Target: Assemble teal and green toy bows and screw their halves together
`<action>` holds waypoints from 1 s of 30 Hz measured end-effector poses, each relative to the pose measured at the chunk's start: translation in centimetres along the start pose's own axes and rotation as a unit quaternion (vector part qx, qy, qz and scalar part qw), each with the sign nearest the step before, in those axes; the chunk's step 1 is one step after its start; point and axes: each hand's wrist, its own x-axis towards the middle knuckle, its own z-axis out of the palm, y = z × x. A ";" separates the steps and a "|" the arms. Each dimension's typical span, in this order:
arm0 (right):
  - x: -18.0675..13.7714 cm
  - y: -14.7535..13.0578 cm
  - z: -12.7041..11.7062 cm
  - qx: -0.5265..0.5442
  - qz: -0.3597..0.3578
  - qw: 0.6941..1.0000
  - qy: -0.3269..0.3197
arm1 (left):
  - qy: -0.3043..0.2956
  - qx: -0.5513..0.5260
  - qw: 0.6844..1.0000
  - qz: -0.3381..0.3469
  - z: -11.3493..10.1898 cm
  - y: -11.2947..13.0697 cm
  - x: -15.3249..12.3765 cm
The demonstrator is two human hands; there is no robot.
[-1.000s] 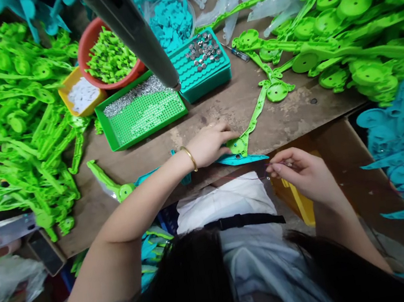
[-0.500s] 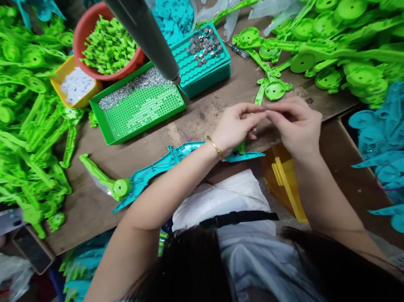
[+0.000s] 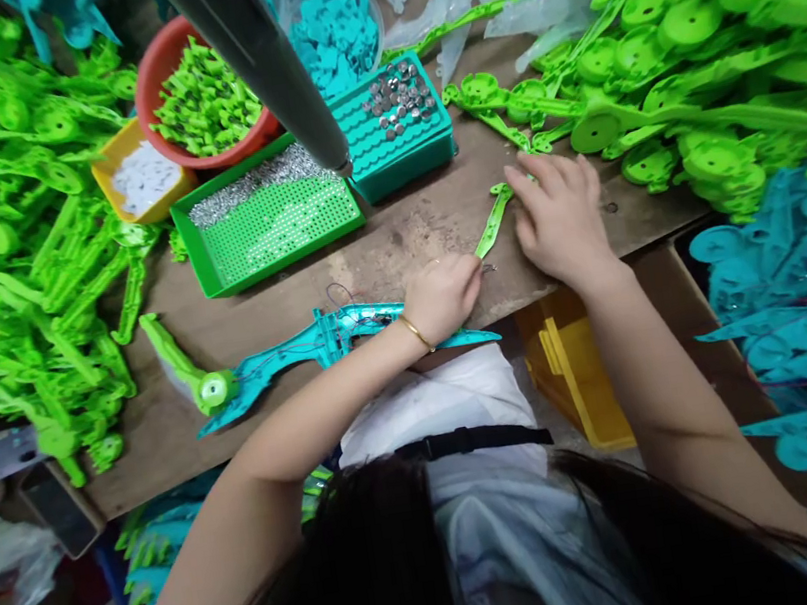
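A turquoise plastic shell half [image 3: 281, 349] with thin wires lies along the front of the table, a green plastic piece [image 3: 213, 389] joined at its left end. Over the shell's right part is my left hand [image 3: 444, 294], its fingers curled together; what they hold is hidden. A small thin metallic bit [image 3: 489, 267] shows beside its fingertips. My right hand [image 3: 562, 218] reaches palm down, fingers spread, at a long green plastic part [image 3: 493, 220]. Its fingertips are at that part's upper end, but I cannot tell whether they grip it.
A green perforated tray [image 3: 218, 282] of screws and a teal box [image 3: 404, 176] with metal discs stand ahead, beside a red bowl [image 3: 145, 93] and yellow tray [image 3: 101, 176]. An electric screwdriver [image 3: 261, 61] hangs above. Green parts [image 3: 695, 21] pile up on both sides.
My hands have parted from their fingertip pinch. The left came down and left over the turquoise shell; the right spread out towards the green part. The shell shifted slightly left and down in view.
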 end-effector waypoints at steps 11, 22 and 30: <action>-1.2 -0.8 -1.9 0.107 0.022 0.994 0.022 | 0.088 -0.136 0.985 -0.055 -0.8 0.6 -0.1; -4.6 -3.6 -0.3 0.457 0.187 0.867 0.071 | 0.007 -0.468 0.841 -0.271 -2.7 1.7 2.2; -3.1 -2.1 -0.2 0.319 0.183 0.921 0.127 | -0.037 -0.046 0.996 -0.070 -1.3 2.8 2.3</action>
